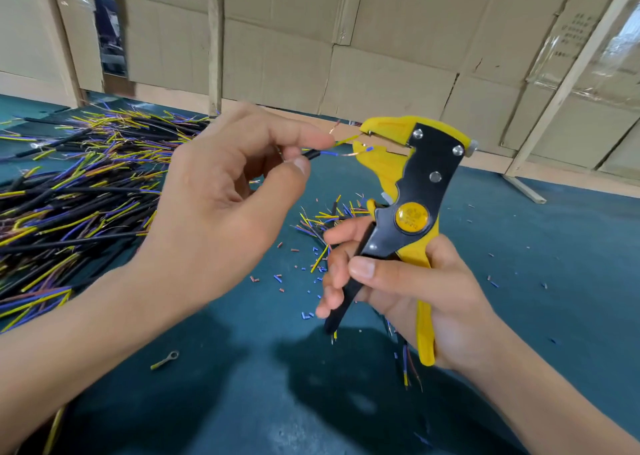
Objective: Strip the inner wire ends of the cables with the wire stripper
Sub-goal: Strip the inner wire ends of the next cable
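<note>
Above the teal worktop's middle: short black-sheathed cable (311, 154) pinched in left hand (221, 191), yellow-and-black wire stripper (415, 191) gripped by right hand (408, 281). Best fed squarely, yellow wire seated fully before squeezing.

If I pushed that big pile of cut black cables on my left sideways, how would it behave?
The pile of short black cables would probably scatter rather than slide as one, since the pieces lie loose and crisscrossed on the teal table mat. Being round, some may roll. Their splayed yellow and blue inner wires look thin and bendy, so they may snag on each other.
</note>
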Available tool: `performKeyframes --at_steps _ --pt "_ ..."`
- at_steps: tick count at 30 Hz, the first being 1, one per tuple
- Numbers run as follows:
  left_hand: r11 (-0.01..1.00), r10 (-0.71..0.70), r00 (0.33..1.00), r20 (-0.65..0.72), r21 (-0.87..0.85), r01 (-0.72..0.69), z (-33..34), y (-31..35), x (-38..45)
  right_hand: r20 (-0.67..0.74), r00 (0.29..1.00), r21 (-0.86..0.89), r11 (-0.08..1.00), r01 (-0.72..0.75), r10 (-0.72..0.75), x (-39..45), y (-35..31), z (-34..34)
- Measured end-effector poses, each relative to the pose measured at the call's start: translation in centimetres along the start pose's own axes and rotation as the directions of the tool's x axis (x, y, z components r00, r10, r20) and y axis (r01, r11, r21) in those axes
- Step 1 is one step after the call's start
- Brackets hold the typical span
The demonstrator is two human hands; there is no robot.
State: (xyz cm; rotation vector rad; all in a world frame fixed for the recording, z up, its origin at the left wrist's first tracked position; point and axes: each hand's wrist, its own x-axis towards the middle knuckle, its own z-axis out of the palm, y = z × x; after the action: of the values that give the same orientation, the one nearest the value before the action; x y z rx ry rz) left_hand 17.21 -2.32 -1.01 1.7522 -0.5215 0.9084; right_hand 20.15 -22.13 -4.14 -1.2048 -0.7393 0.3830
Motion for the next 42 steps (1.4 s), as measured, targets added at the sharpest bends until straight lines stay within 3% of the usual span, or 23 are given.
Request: performKeyframes --at_steps 4,12,16,25,36,42 --pt "0.992 -0.043 0.998 -0.047 -0.117 0.037 -0.3 -0.4 0.4 0.050 0.999 0.008 1.000 0.011 -0.011 0.1 -0.1 -0.3" --pt "0.989 -0.099 0.992 -0.078 -0.119 0.089 -0.2 -0.5 0.6 0.044 0.998 -0.056 0.997 0.044 -0.042 0.1 0.0 -0.3" --pt "0.988 -0.086 0.995 -0.043 -0.129 0.080 -0.1 -0.1 0.6 0.036 0.998 -0.106 0.993 0.047 -0.044 0.0 0.1 -0.2" --pt "0.914 -0.183 0.983 0.030 -0.364 0.181 -0.4 0.6 0.8 0.030 0.997 -0.080 0.995 0.067 -0.065 0.1 0.0 -0.1" --pt "0.903 -0.180 0.983 0.046 -0.388 0.184 -0.6 0.3 0.7 0.038 0.998 -0.122 0.991 0.057 -0.053 0.0 -0.2 -0.2" --pt "0.972 -0.074 0.997 0.036 -0.222 0.080 -0.5 0.0 0.5 0.065 0.998 -0.156 0.988 0.022 -0.012 0.0 -0.4 -0.2"
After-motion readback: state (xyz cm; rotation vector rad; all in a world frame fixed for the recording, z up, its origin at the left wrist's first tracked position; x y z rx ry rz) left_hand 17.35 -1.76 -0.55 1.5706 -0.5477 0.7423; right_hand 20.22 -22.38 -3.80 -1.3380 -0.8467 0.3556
